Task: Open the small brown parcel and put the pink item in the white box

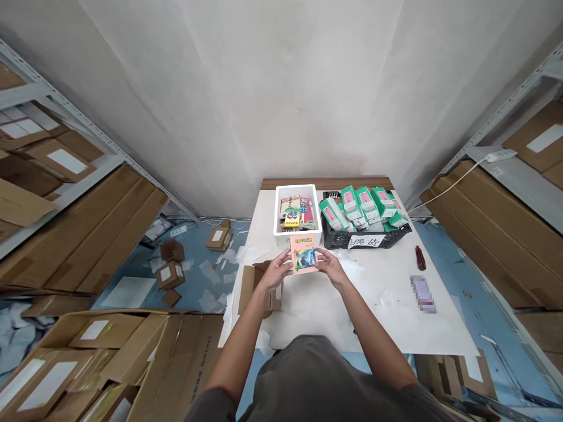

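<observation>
A thin pink-orange booklet [303, 241] with a colourful picture on its cover is held up over the table, its front facing me. My left hand [278, 271] grips its left edge, and my right hand [331, 266] pinches the right edge. Just behind it stands a white foam box [278, 217] with several colourful books inside. Below my left hand lies an opened cardboard box [245, 288], partly hidden by my forearm. To the right of the foam box, a black plastic crate [336, 238] is heaped with green and pink boxes [352, 204].
The white table [352, 305] bears a red and black cutter [420, 258] and a blurred purple item [423, 294] at right. Paper scraps and small cartons [219, 236] litter the floor at left. A large carton [176, 357] stands close by on the left; shelves flank both sides.
</observation>
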A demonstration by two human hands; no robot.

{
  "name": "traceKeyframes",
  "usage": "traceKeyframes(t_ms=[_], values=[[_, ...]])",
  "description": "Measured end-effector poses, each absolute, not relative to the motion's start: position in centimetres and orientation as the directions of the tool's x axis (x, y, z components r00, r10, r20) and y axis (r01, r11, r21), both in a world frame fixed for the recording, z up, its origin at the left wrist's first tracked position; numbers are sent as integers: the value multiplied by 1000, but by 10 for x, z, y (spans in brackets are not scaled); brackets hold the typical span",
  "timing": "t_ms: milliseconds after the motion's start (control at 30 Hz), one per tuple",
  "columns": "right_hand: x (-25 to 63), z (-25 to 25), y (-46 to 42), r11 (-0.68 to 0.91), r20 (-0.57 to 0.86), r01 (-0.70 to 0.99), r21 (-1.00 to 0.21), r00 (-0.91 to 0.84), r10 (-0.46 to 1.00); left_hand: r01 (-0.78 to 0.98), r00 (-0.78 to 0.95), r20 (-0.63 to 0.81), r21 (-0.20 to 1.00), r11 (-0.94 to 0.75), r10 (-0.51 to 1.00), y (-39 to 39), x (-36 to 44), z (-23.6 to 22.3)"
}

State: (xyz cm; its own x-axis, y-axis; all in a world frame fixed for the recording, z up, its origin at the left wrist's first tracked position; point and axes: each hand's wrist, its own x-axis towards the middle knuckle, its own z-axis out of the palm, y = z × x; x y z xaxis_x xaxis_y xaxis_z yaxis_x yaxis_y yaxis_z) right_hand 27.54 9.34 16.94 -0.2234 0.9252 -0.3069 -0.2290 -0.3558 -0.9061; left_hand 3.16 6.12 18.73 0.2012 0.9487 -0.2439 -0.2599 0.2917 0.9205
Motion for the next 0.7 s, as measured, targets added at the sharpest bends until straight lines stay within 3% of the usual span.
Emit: traceKeyframes(t_ms=[300,500,700], values=[[227,160,161,-426,-375,-294,-856,-215,902,-359,208,-292,865,351,933,141,-17,155],[204,141,258,-369,-356,-217,-904,-96,930,-294,153,-272,905,307,950,244,-24,146],[214,124,287,-330,-308,40,-943,272,912,118,29,-131,985,127,991,262,-21,136]])
